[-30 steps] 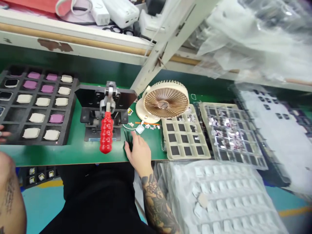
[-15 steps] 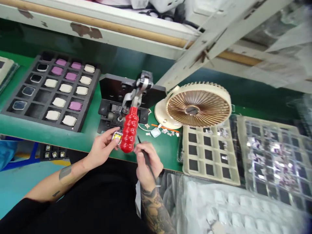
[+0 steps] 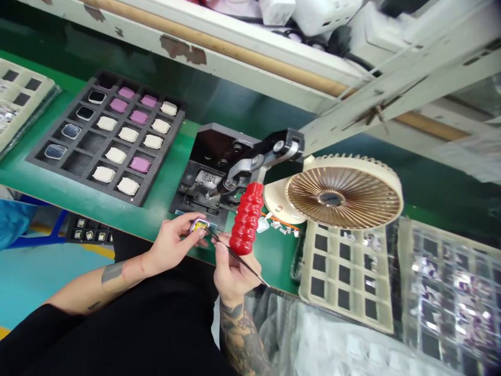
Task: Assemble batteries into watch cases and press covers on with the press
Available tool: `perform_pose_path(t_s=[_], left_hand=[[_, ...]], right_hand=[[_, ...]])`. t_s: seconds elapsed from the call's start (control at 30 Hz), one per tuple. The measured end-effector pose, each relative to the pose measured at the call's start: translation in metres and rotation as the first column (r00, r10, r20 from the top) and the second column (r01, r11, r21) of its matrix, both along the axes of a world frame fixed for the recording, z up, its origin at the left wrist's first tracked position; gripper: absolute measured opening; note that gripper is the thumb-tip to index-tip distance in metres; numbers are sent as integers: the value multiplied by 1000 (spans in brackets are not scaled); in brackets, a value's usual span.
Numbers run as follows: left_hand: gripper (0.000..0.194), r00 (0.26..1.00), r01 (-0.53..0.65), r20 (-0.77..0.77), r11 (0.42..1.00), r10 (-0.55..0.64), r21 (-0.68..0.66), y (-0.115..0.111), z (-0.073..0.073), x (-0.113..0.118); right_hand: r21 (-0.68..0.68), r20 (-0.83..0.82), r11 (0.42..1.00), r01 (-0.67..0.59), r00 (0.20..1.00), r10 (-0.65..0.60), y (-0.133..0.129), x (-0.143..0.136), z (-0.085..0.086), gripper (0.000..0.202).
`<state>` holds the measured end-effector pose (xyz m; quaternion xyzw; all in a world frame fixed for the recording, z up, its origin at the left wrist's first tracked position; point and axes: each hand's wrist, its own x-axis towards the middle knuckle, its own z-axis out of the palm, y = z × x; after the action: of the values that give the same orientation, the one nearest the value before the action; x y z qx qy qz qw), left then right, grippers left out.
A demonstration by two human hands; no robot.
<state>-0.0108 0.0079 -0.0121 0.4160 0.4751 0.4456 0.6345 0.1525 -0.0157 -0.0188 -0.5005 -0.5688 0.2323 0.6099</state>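
Pinched between the thumb and fingers of my left hand [image 3: 172, 241] is a small watch case [image 3: 200, 225] with a yellow inside, held above the bench's front edge. My right hand [image 3: 235, 271] grips thin dark tweezers [image 3: 245, 264], their tips reaching the yellow part of the case. Just over the right hand hangs the red handle [image 3: 247, 219] of a toggle clamp, which hides some of its fingers. Behind the case stands the clamp's black fixture [image 3: 209, 177].
A dark foam tray [image 3: 82, 163] with white and purple pieces lies at left. Right of the clamp are a cream fan [image 3: 344, 193], small scraps [image 3: 284, 227] and pale compartment trays [image 3: 344, 308]. A shelf beam [image 3: 250, 73] runs across the back.
The view has turned, so the bench appears shifted and tilted. My right hand has come closer to the left, bringing the tweezer tips to the watch case.
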Motion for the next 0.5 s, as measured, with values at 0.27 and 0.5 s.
perform_pose_path(t_s=[0.27,0.5], left_hand=[[42,999,31,29,999,-31,25,-3,1,0],[48,998,50,42,999,-50,5,-3,1,-1]], right_hand=[[-73,-21,997,-27,999,25,0,0,-10,16],[-287,-283,958,-24,957,-61,4,-6,-15,7]])
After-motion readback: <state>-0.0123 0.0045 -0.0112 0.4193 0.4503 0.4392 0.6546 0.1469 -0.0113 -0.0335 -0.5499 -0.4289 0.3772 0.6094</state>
